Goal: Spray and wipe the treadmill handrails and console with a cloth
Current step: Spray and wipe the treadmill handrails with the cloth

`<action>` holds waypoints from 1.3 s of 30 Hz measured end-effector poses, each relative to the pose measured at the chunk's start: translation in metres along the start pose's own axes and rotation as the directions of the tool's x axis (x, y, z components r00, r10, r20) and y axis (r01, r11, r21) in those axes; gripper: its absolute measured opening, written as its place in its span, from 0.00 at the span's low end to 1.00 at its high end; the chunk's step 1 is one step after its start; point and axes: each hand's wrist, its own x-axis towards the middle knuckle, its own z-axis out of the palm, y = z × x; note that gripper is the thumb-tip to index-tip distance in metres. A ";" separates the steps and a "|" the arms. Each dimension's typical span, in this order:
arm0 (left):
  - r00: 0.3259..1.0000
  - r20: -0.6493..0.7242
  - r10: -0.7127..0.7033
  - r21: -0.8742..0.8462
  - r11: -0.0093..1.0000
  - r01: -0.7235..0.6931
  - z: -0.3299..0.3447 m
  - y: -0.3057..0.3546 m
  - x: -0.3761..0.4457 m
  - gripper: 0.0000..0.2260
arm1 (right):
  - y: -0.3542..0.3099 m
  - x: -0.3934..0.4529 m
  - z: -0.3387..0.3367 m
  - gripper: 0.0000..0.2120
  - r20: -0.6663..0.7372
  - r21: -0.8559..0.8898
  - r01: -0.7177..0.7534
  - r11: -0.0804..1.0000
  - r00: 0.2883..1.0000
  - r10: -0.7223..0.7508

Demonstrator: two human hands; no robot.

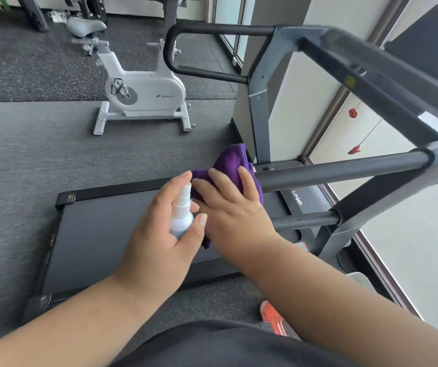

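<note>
Left hand (159, 229) gripping white spray bottle (182, 215), right hand (233, 207) pressing purple cloth (232, 160) over handrail (339, 172)

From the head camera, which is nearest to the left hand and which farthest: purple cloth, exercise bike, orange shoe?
From the left hand:
1. Purple cloth, just right of it, under the right hand.
2. Orange shoe, lower right on the floor.
3. Exercise bike, far ahead.

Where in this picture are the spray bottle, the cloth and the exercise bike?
spray bottle (181, 221): head view, on its white body.
cloth (232, 157): head view, on its upper purple fold.
exercise bike (154, 95): head view, on its white housing.
</note>
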 end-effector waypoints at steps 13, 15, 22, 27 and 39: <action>1.000 0.023 0.004 0.037 0.999 -0.005 0.008 0.010 -0.007 0.26 | 0.088 -0.008 -0.040 0.22 0.155 0.270 -0.532 0.803 0.847 0.509; 0.999 0.040 0.014 0.043 0.999 -0.016 0.016 0.017 -0.003 0.28 | 0.066 -0.002 -0.037 0.23 0.147 0.142 -0.480 0.866 0.875 0.461; 0.995 0.085 0.044 0.040 0.998 -0.047 0.056 0.041 0.008 0.25 | 0.107 -0.030 -0.026 0.26 0.108 0.121 -0.309 0.943 0.949 0.297; 0.994 0.094 0.060 0.073 0.995 -0.067 0.094 0.064 0.015 0.24 | 0.200 -0.076 -0.026 0.26 0.089 0.129 -0.467 0.875 0.884 0.458; 0.988 0.146 0.050 0.153 0.985 -0.073 0.191 0.114 0.031 0.33 | 0.246 -0.093 -0.022 0.24 0.032 0.212 -0.402 0.891 0.914 0.405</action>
